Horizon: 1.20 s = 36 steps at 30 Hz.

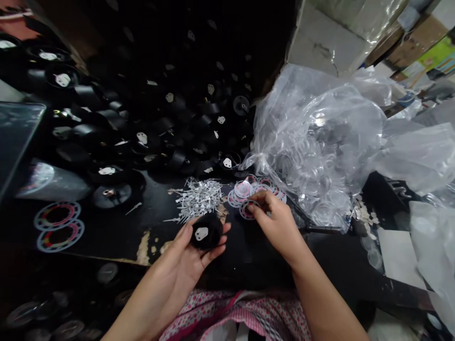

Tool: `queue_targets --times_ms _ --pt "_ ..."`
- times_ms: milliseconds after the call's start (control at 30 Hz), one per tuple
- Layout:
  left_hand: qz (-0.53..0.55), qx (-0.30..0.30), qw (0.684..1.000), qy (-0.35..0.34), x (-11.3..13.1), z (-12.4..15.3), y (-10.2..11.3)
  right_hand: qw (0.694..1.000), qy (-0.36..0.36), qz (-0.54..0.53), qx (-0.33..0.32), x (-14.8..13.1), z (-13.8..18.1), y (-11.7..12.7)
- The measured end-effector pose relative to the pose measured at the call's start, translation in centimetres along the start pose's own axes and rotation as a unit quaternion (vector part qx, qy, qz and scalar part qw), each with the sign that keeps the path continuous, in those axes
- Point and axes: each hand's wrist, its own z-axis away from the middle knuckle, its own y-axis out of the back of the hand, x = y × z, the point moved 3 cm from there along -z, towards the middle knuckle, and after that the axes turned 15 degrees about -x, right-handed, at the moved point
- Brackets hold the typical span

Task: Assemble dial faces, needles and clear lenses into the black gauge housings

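Note:
My left hand (185, 258) cradles a round black plastic part (206, 231) with a small white piece on its face, fingers curled around it. My right hand (273, 220) reaches to a small pile of round printed dial discs (245, 189) on the black table and pinches one disc (248, 208) between thumb and fingers. A heap of thin white needle-like pointers (199, 196) lies just beyond my left hand.
A large heap of similar black parts (159, 123) fills the back of the table. Clear plastic bags (320, 142) of transparent round covers lie to the right. Two ring-shaped dial prints (59, 225) sit at left. Cardboard boxes (419, 42) stand at the back right.

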Motion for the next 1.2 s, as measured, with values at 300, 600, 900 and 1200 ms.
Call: queue_targets --times_ms 300,600,900,1200 --pt "0.014 -0.118 0.986 -0.121 -1.4 0.0 -2.7 0.980 0.022 -0.190 -0.061 -1.1 2.3 -1.9" --pt "0.016 -0.006 0.992 -0.126 0.3 0.7 -0.8 0.990 0.055 -0.132 0.003 -2.5 2.6 -2.1" --pt "-0.067 0.023 0.997 -0.028 -1.2 0.8 -1.0 0.991 0.093 -0.087 -0.030 -4.1 2.6 -2.2" --pt "-0.128 -0.024 0.992 0.005 -1.2 0.7 -1.0 0.985 0.038 -0.166 -0.022 -3.3 2.5 -2.3"
